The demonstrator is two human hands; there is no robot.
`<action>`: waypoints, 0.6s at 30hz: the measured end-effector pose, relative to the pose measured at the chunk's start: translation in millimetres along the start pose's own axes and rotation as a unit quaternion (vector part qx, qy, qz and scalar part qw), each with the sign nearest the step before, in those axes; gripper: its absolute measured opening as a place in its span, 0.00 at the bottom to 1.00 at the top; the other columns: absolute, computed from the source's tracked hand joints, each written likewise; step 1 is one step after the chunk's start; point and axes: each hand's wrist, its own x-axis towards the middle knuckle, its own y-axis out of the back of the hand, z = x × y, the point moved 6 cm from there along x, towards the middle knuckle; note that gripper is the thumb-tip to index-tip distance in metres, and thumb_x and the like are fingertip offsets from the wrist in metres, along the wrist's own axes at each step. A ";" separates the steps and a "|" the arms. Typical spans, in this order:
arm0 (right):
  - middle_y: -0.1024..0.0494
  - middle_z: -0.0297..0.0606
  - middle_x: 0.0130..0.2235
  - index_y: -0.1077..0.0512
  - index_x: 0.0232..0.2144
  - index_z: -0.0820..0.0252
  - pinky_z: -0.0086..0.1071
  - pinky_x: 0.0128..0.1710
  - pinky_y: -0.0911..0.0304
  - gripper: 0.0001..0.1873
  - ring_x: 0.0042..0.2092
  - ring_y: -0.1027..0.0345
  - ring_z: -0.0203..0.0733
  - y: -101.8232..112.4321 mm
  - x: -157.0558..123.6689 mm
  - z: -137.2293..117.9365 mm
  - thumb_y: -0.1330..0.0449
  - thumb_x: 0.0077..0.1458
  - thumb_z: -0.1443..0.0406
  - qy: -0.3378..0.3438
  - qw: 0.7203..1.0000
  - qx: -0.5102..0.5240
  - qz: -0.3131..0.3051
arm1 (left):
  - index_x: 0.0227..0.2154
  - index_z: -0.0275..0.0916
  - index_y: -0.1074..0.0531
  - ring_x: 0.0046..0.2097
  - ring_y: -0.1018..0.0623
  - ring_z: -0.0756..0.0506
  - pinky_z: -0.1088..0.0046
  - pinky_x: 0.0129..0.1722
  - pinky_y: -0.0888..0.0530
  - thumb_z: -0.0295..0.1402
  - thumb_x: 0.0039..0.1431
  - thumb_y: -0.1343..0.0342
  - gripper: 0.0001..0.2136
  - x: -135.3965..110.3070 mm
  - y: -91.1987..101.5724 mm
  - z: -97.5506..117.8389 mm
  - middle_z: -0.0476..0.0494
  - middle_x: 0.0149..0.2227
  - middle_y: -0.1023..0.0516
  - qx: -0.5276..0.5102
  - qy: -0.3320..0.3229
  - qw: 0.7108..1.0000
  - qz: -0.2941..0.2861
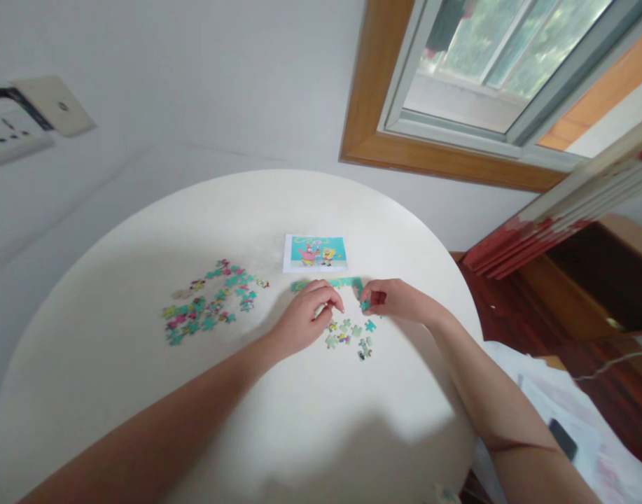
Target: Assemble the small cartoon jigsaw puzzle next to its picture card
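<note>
My right hand (393,299) pinches a teal jigsaw piece (365,306) at the right end of a joined strip of puzzle (346,282). The strip is teal with some yellow, and it turns down at its right corner. My left hand (306,316) hovers over the table just below the strip, fingers loosely curled and thumb apart, with nothing seen in it; it covers part of the strip. Between and below the hands lie several loose pieces (356,331), pale green, teal and yellow. Above the strip rests a reference picture (319,253) of two cartoon figures, pink and yellow.
A larger spread of loose puzzle pieces (208,308) covers the left part of the round white table (278,203). Beyond its edge are the wall, a wood-framed window (447,150) and a red-patterned curtain (514,245). White sheets with a dark phone-like object (563,438) lie at lower right.
</note>
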 end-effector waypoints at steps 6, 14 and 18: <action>0.28 0.31 0.25 0.27 0.34 0.59 0.27 0.30 0.42 0.10 0.28 0.37 0.34 9.7 -3.3 1.4 0.36 0.48 0.62 -0.007 1.000 0.004 0.014 | 0.28 0.37 0.29 0.39 0.29 0.47 0.70 0.40 0.33 0.17 0.52 0.54 0.12 -0.3 -0.8 -1.3 0.47 0.32 0.30 -0.001 -0.003 1.000 0.000; 0.26 0.33 0.28 0.24 0.35 0.58 0.29 0.30 0.43 0.10 0.29 0.35 0.36 33.2 -5.9 25.0 0.40 0.47 0.66 -0.051 0.993 -0.083 0.071 | 0.28 0.38 0.29 0.38 0.29 0.48 0.71 0.40 0.33 0.17 0.52 0.54 0.12 -0.9 -1.1 -2.8 0.48 0.32 0.29 0.001 -0.006 1.000 0.000; 0.25 0.35 0.30 0.24 0.36 0.59 0.29 0.31 0.43 0.11 0.30 0.34 0.36 39.7 -7.1 24.2 0.42 0.48 0.69 -0.066 0.985 -0.130 0.096 | 0.28 0.38 0.29 0.38 0.29 0.48 0.71 0.40 0.33 0.18 0.52 0.54 0.12 -0.7 -0.8 -2.8 0.48 0.32 0.29 0.001 -0.004 1.000 -0.001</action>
